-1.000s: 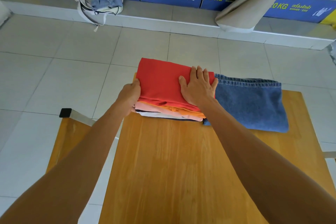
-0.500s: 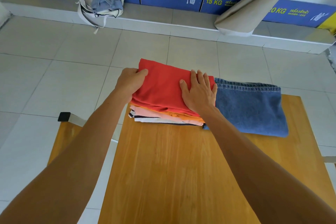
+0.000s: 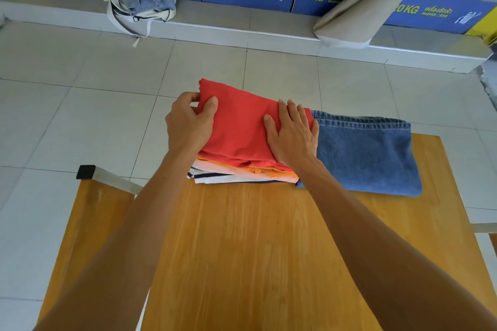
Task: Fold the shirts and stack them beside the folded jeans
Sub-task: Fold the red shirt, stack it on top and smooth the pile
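A folded red shirt [image 3: 239,126] tops a stack of folded shirts [image 3: 236,173] in orange, pink and striped white at the far edge of the wooden table [image 3: 255,250]. Folded blue jeans [image 3: 368,156] lie right beside the stack, touching it. My left hand [image 3: 188,123] grips the red shirt's far left edge, thumb on top and fingers curled around it. My right hand [image 3: 291,134] lies flat, fingers spread, pressing the shirt's right side next to the jeans.
A lower wooden bench [image 3: 80,223] with a metal leg [image 3: 107,176] sits left of the table. Beyond the table is tiled floor, then a raised ledge with a cloth bag [image 3: 142,5], a beige folded sheet [image 3: 368,5] and blue washer panels.
My left hand slid from the stack's near left side up to the far left edge of the red shirt and closed on it. The right hand stayed pressing on the shirt.
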Action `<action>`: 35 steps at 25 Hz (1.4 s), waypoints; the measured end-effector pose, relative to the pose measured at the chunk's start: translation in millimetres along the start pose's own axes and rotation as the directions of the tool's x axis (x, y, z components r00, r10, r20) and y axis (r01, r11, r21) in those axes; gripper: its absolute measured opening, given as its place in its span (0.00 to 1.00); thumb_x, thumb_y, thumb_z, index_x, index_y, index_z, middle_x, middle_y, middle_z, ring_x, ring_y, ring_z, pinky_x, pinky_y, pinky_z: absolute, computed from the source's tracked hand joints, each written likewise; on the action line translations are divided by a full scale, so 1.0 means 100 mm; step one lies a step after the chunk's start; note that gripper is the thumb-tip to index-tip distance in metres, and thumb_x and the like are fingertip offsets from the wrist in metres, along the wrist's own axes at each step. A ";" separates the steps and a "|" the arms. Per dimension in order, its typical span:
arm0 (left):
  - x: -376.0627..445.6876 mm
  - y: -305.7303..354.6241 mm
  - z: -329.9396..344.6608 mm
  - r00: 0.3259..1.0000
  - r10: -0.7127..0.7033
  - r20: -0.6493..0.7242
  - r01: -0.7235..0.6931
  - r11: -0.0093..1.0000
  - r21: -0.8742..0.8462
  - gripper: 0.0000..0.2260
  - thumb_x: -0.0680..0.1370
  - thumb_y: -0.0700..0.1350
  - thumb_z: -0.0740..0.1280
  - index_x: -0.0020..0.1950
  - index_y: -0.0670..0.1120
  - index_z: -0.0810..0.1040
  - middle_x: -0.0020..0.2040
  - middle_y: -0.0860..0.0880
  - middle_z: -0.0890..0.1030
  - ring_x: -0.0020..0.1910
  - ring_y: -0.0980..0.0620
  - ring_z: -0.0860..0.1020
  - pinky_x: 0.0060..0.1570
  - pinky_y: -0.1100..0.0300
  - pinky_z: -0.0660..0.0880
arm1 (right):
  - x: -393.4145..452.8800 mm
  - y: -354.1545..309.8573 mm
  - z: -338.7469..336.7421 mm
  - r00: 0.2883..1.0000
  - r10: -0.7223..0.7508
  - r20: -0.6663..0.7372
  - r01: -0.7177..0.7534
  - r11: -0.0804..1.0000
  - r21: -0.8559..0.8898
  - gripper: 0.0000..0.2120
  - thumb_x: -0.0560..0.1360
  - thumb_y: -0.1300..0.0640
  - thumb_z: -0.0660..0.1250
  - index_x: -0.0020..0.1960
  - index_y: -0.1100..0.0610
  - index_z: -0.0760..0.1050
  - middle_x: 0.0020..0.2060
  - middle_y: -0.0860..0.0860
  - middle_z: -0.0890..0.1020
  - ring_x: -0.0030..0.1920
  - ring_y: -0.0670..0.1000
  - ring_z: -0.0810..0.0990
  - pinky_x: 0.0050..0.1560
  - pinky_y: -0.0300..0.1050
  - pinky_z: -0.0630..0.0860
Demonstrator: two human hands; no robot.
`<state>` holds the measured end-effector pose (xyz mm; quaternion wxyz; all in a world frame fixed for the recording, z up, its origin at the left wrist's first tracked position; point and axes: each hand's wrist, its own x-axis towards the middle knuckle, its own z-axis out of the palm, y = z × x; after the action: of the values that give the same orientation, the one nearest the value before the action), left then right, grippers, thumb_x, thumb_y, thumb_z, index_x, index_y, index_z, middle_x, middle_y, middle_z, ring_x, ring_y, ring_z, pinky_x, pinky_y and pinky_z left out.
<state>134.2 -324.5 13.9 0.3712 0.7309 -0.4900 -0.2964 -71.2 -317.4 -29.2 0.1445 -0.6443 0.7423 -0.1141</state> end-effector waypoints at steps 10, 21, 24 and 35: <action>0.19 0.13 0.10 0.941 0.328 0.082 -0.320 0.787 0.528 0.19 0.78 0.44 0.60 0.69 0.43 0.70 0.70 0.41 0.72 0.71 0.40 0.67 0.69 0.40 0.63 | 0.04 -0.30 -0.07 0.993 -0.115 -0.014 0.111 0.982 -0.154 0.27 0.82 0.43 0.47 0.79 0.49 0.56 0.80 0.53 0.54 0.80 0.56 0.47 0.74 0.68 0.42; -0.07 -0.31 0.60 0.878 0.324 0.354 -0.479 0.603 0.638 0.26 0.81 0.58 0.40 0.79 0.55 0.52 0.81 0.47 0.52 0.79 0.43 0.47 0.74 0.34 0.47 | -0.05 -0.15 0.13 0.995 -0.102 0.000 0.099 0.967 -0.235 0.29 0.82 0.42 0.42 0.80 0.50 0.50 0.80 0.51 0.57 0.80 0.56 0.49 0.75 0.69 0.44; -0.11 -0.30 0.60 0.876 0.318 0.363 -0.482 0.599 0.639 0.26 0.81 0.58 0.41 0.79 0.54 0.51 0.81 0.47 0.51 0.79 0.43 0.46 0.73 0.33 0.47 | -0.03 -0.16 0.11 0.992 -0.113 0.056 0.123 0.965 -0.232 0.29 0.82 0.43 0.41 0.81 0.53 0.48 0.80 0.51 0.56 0.80 0.56 0.47 0.75 0.69 0.44; -0.01 -0.18 0.59 0.869 0.205 0.450 -0.472 0.617 0.630 0.26 0.81 0.57 0.42 0.79 0.51 0.53 0.80 0.49 0.54 0.79 0.44 0.46 0.73 0.33 0.43 | 0.00 -0.11 0.01 0.982 -0.134 0.136 0.161 0.964 -0.212 0.31 0.82 0.41 0.41 0.81 0.55 0.45 0.81 0.51 0.51 0.80 0.54 0.44 0.76 0.65 0.42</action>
<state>95.7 -333.9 -33.6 0.0142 0.6475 -0.7522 -0.1214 -60.7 -318.6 -25.8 0.1074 -0.7156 0.6902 -0.0019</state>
